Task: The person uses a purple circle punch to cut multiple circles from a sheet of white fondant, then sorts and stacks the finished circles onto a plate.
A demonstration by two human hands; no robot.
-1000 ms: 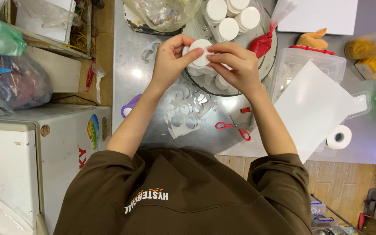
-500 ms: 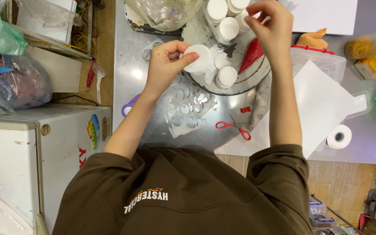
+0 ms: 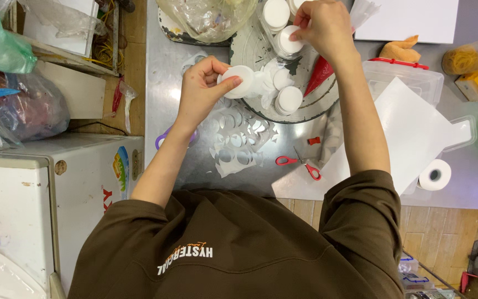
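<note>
My left hand [image 3: 203,88] pinches a white round lid [image 3: 240,81] by its rim, thumb under, fingers over. It looks light, stiff and smooth, so a rim hold suits it. My right hand [image 3: 325,25], beyond it, closes on a white-capped jar [image 3: 290,41] over the round tray [image 3: 311,108].

A single head view looks steeply down from above onto the metal worktable [image 3: 195,160], fairly close.

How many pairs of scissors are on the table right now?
2 in view. Red-handled scissors lie on the metal table beside the white sheet. A purple-handled pair is mostly hidden beneath the left forearm. Others may be hidden under clutter.
</note>
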